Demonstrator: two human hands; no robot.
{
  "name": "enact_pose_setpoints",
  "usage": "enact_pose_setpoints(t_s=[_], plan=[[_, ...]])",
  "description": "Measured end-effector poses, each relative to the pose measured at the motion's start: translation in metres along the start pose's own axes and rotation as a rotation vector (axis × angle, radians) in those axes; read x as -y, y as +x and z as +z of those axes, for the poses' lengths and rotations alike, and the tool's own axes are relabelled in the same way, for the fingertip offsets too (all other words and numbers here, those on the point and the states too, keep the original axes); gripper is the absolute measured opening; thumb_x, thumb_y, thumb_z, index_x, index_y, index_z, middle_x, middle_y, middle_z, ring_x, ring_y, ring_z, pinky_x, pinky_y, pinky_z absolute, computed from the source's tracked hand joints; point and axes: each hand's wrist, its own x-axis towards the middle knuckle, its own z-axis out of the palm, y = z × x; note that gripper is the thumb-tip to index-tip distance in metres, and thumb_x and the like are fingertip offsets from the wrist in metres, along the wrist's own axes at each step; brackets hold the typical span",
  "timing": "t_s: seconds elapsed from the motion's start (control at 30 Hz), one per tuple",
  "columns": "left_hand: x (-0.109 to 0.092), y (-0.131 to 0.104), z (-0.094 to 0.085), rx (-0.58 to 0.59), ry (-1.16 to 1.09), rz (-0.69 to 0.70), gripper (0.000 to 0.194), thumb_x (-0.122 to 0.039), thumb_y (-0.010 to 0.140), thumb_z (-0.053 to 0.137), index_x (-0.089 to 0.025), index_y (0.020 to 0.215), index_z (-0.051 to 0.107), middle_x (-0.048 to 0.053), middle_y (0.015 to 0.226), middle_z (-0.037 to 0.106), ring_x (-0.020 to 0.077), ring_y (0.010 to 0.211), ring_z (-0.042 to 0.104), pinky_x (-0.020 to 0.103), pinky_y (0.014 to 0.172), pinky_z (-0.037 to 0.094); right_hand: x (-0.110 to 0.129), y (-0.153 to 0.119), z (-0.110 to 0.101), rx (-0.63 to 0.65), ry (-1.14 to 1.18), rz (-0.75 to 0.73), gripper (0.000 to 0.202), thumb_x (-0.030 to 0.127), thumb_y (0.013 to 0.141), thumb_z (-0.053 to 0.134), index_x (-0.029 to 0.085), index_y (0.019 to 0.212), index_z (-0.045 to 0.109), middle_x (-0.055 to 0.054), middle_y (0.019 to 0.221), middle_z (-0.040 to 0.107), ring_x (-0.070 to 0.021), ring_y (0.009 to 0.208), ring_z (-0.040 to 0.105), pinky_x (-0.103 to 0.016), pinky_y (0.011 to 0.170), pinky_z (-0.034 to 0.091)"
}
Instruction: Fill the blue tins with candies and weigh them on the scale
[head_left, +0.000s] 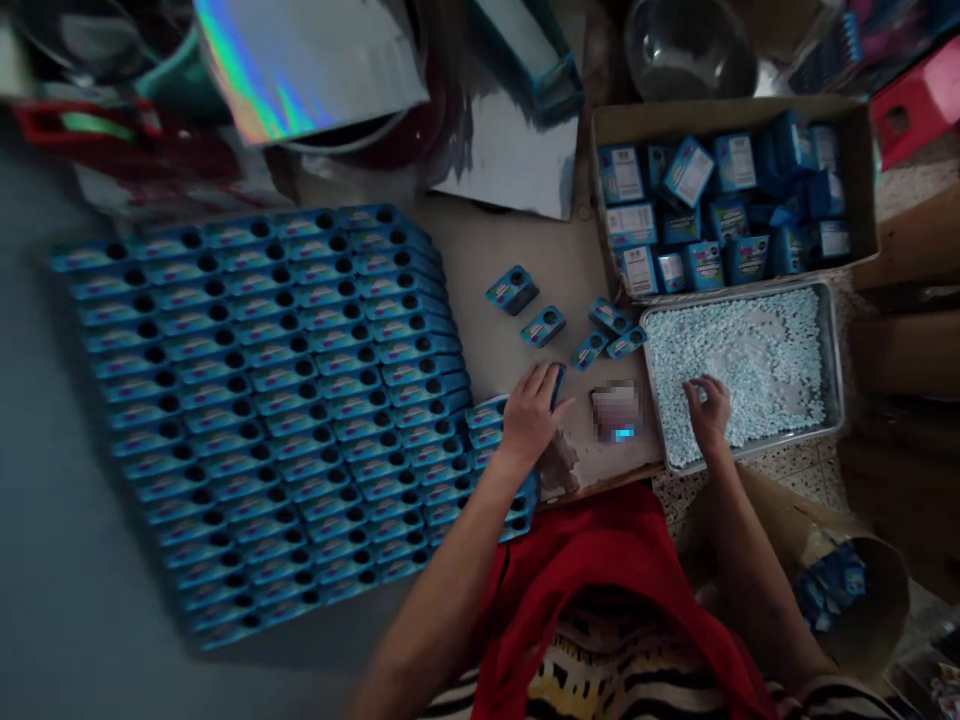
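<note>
My left hand (529, 408) is closed over a small blue box (558, 386), which shows only at its fingertips. Just beside it, the end of a large block of blue boxes (300, 400) in rows reaches under my forearm; each has a dark round spot on top. Several loose blue boxes (543, 326) lie beyond the hand. My right hand (709, 408) hovers over a metal tray (834, 370) spread with small pale blue pellets (750, 350). Its fingers curl into a pinch, and whatever is between them is too small to make out.
Behind the tray stands a cardboard carton (862, 200) of blue printed packs (735, 165). A blurred-out item (617, 412) lies between my hands. An open brown bag (885, 590) with blue packets is at lower right. A metal bowl (690, 50) and silvery sheet (315, 60) are farther back.
</note>
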Motion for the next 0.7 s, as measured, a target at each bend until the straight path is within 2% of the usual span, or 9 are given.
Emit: enact_pose_setpoints(t_s=[0.13, 0.2, 0.23, 0.3, 0.4, 0.47, 0.53, 0.6, 0.7], plan=[[-0.006, -0.025, -0.006, -0.083, 0.059, 0.062, 0.048, -0.043, 0.104, 0.072, -0.015, 0.143, 0.075, 0.024, 0.161, 0.064, 0.0446, 0.15, 0.062, 0.063, 0.126, 0.051, -0.01, 0.001, -0.004, -0.048, -0.039, -0.025, 0.043, 0.059, 0.108, 0.058, 0.022, 0.108, 0.08, -0.017, 0.122, 0.077, -0.0321, 0.122, 0.069, -0.054, 0.111, 0.054], [-0.019, -0.013, -0.018, -0.197, 0.055, 0.094, 0.039, -0.044, 0.104, 0.073, -0.02, 0.134, 0.079, 0.021, 0.151, 0.073, 0.0426, 0.143, 0.068, 0.063, 0.123, 0.052, -0.023, 0.007, -0.012, -0.085, -0.062, -0.023, 0.042, 0.059, 0.108, 0.059, 0.023, 0.115, 0.078, -0.018, 0.132, 0.074, -0.0341, 0.131, 0.065, -0.058, 0.116, 0.051], [-0.028, 0.004, -0.024, -0.255, 0.039, 0.114, 0.034, -0.044, 0.105, 0.073, -0.022, 0.13, 0.081, 0.018, 0.145, 0.076, 0.0404, 0.139, 0.07, 0.062, 0.122, 0.052, -0.031, 0.01, -0.017, -0.104, -0.078, -0.018, 0.042, 0.059, 0.107, 0.06, 0.023, 0.118, 0.077, -0.019, 0.137, 0.071, -0.0353, 0.135, 0.063, -0.06, 0.118, 0.049], [-0.052, 0.064, -0.034, -0.324, -0.013, 0.176, 0.025, -0.04, 0.106, 0.071, -0.026, 0.123, 0.082, 0.014, 0.137, 0.079, 0.0357, 0.135, 0.071, 0.058, 0.123, 0.052, -0.049, 0.015, -0.027, -0.131, -0.111, -0.001, 0.042, 0.06, 0.107, 0.061, 0.023, 0.122, 0.076, -0.02, 0.144, 0.067, -0.0373, 0.14, 0.06, -0.063, 0.12, 0.046], [-0.094, 0.198, -0.034, -0.331, -0.061, 0.232, 0.026, -0.037, 0.105, 0.071, -0.023, 0.127, 0.078, 0.014, 0.133, 0.078, 0.035, 0.135, 0.069, 0.057, 0.127, 0.048, -0.077, 0.015, -0.04, -0.148, -0.137, 0.041, 0.046, 0.06, 0.107, 0.06, 0.022, 0.128, 0.073, -0.022, 0.147, 0.063, -0.039, 0.142, 0.059, -0.066, 0.12, 0.046], [-0.121, 0.292, -0.021, -0.298, -0.104, 0.202, 0.045, -0.033, 0.097, 0.083, -0.019, 0.138, 0.071, 0.017, 0.141, 0.073, 0.0363, 0.141, 0.064, 0.058, 0.131, 0.045, -0.09, 0.008, -0.048, -0.153, -0.154, 0.056, 0.048, 0.059, 0.107, 0.062, 0.022, 0.135, 0.07, -0.022, 0.15, 0.061, -0.0391, 0.143, 0.057, -0.067, 0.121, 0.046], [-0.144, 0.366, 0.001, -0.19, -0.126, 0.165, 0.075, -0.03, 0.083, 0.098, -0.016, 0.148, 0.063, 0.02, 0.153, 0.064, 0.0359, 0.149, 0.058, 0.057, 0.134, 0.043, -0.098, -0.003, -0.056, -0.145, -0.18, 0.058, 0.049, 0.057, 0.106, 0.064, 0.023, 0.141, 0.068, -0.022, 0.156, 0.056, -0.0391, 0.147, 0.054, -0.067, 0.122, 0.045], [-0.163, 0.41, 0.026, -0.048, -0.092, 0.121, 0.096, -0.034, 0.073, 0.106, -0.013, 0.153, 0.058, 0.022, 0.167, 0.052, 0.0356, 0.156, 0.051, 0.063, 0.135, 0.04, -0.101, -0.016, -0.064, -0.123, -0.196, 0.061, 0.047, 0.055, 0.106, 0.066, 0.024, 0.142, 0.067, -0.021, 0.16, 0.053, -0.0394, 0.151, 0.051, -0.066, 0.123, 0.045], [-0.177, 0.435, 0.055, 0.085, 0.136, 0.05, 0.091, -0.051, 0.079, 0.098, -0.001, 0.143, 0.057, 0.027, 0.177, 0.034, 0.0425, 0.165, 0.039, 0.074, 0.128, 0.038, -0.103, -0.03, -0.073, -0.091, -0.185, 0.097, 0.045, 0.054, 0.105, 0.066, 0.026, 0.141, 0.068, -0.02, 0.162, 0.051, -0.0403, 0.153, 0.05, -0.067, 0.125, 0.044]])
